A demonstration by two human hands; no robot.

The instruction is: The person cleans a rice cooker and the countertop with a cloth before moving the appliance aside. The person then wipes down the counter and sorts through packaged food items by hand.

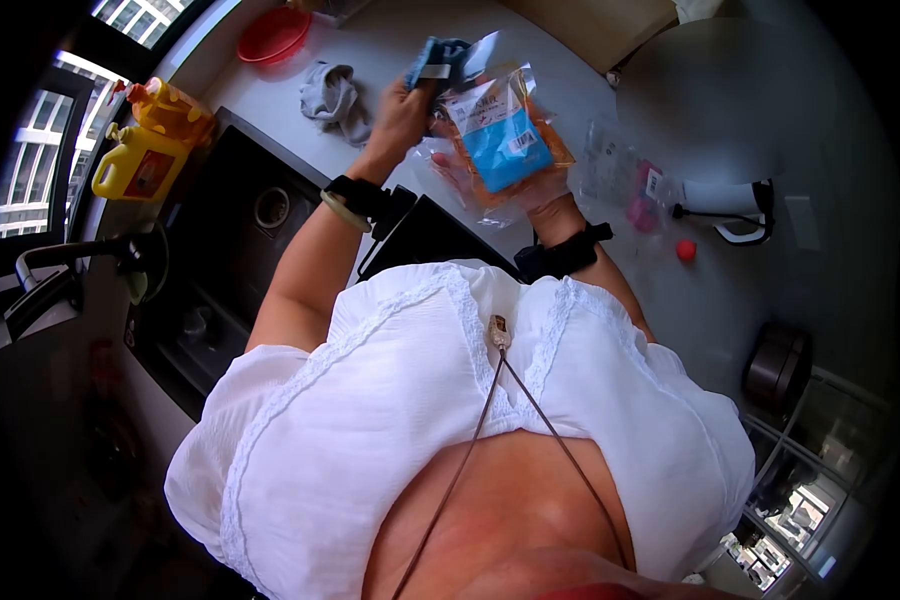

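Note:
My left hand [402, 118] is closed on a folded dark blue cloth [436, 64] with a pale band across it. My right hand [548, 198] holds a bundle of clear plastic packets from below, its fingers partly hidden by the film. On top of the bundle lies a packet with a white and blue label [510, 150] and orange contents. Both hands are above the counter, the cloth touching or very near the packets' upper left corner. A crumpled grey cloth [334, 98] lies left of my left hand.
A dark sink [225, 262] is at the left, beside yellow bottles [148, 160]. A red basin [274, 38] stands at the back. To the right are a clear bag with pink items [642, 200], a small red ball [686, 250] and a white corded appliance [732, 208].

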